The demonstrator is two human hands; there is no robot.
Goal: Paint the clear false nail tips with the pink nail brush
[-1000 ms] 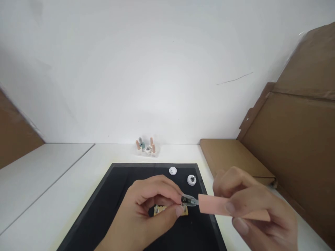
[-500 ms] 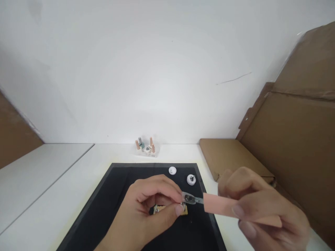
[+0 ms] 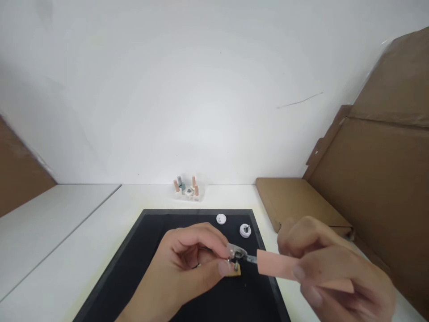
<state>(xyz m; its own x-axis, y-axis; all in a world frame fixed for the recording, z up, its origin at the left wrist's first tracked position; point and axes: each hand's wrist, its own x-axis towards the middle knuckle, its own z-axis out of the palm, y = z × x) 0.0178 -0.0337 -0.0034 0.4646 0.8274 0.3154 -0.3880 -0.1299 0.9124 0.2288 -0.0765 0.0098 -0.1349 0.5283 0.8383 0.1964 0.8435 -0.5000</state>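
My left hand [image 3: 191, 264] pinches a small clear, nail-shaped piece [image 3: 236, 251] between thumb and index finger, with some metal showing at the fingertips. My right hand [image 3: 335, 268] grips the long pink handle [image 3: 276, 264] of a brush. The brush's dark tip [image 3: 246, 257] points left and meets the clear piece, as far as can be seen. Below the left fingertips, a small yellowish block [image 3: 237, 271] with a metal post is partly hidden by that hand.
A black mat [image 3: 140, 250] covers the white table. On it are a small white dish [image 3: 221, 218] and a round white container [image 3: 245, 230] with metal bits. Behind stands a clear tray [image 3: 187, 197] with several bottles. Cardboard [image 3: 298, 201] lies at the right.
My right hand and the brush have shifted slightly left. The clear piece has tilted and moved a little left, and my left hand now covers more of the yellowish block.
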